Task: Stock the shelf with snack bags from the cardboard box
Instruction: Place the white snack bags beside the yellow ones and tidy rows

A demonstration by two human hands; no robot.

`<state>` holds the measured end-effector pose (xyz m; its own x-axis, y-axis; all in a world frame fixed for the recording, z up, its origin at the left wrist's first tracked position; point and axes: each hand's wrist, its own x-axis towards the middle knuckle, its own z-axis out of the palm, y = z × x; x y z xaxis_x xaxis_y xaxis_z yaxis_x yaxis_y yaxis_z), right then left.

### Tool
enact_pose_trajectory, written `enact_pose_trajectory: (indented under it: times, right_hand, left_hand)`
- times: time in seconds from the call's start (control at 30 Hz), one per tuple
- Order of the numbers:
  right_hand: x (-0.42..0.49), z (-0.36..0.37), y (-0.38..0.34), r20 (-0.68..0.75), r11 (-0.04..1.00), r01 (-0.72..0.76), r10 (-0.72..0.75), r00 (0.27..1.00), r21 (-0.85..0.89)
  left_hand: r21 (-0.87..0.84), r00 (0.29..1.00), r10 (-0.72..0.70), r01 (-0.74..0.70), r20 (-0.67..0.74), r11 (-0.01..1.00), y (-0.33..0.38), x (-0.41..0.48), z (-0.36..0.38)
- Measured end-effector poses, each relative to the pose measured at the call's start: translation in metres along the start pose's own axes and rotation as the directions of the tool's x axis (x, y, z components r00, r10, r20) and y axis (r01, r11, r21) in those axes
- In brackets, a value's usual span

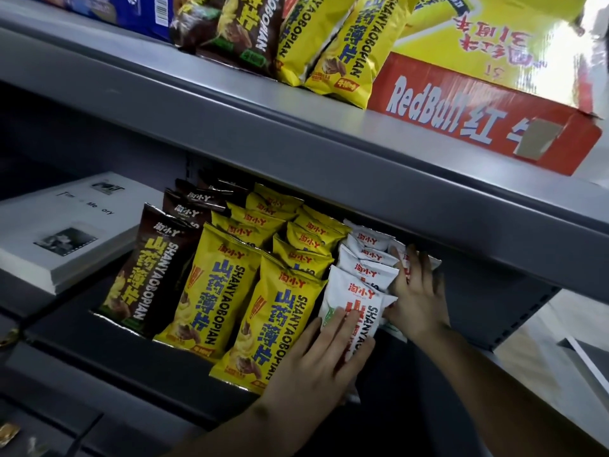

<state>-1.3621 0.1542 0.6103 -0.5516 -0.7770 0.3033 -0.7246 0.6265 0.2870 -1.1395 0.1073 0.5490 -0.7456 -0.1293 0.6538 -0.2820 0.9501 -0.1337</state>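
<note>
Your left hand [316, 361] lies flat on the front white snack bag [351, 300], fingers straight and together, pressing on its lower half where it stands at the front edge of the lower shelf [82, 344]. Your right hand [418, 295] is just beside it, further in and to the right. Its fingers are spread and straight against a white bag standing apart at the right end [400, 255], and nothing is curled around or pinched as far as you can see. The two hands are near each other but not touching. Behind the front white bag, a row of white bags [365, 258] runs back towards the rear of the shelf. To its left stand two rows of yellow snack bags [267, 321], then a row of brown snack bags [148, 268], all upright and leaning slightly back. Further left on the same shelf sits a stack of white booklets [66, 232]. On the upper shelf [230, 110] the red RedBull cardboard box [461, 117] sits at the right with its yellow flap open. Just beside it lie yellow bags [346, 54], then brown bags [237, 31], with a blue box [141, 11] at the far left.
</note>
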Motion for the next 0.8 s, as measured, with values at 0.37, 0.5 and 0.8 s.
enact_pose_trajectory:
  times: [0.37, 0.5, 0.8]
  right_hand:
    - [-0.025, -0.006, -0.017, -0.131, 0.983, -0.094, 0.115, 0.985, 0.159]
    - [-0.042, -0.016, -0.020, -0.153, 0.962, -0.075, 0.118, 0.981, 0.262]
    - [-0.106, -0.048, 0.002, -0.087, 0.959, -0.023, 0.049, 0.995, 0.282]
  left_hand:
    - [-0.041, 0.994, -0.040, 0.036, -0.103, 0.998, -0.005, 0.000, 0.000]
    - [-0.056, 0.998, -0.060, 0.061, 0.025, 0.997, -0.002, 0.000, -0.006]
    - [-0.078, 0.994, -0.110, 0.110, 0.001, 0.991, 0.040, -0.002, -0.027]
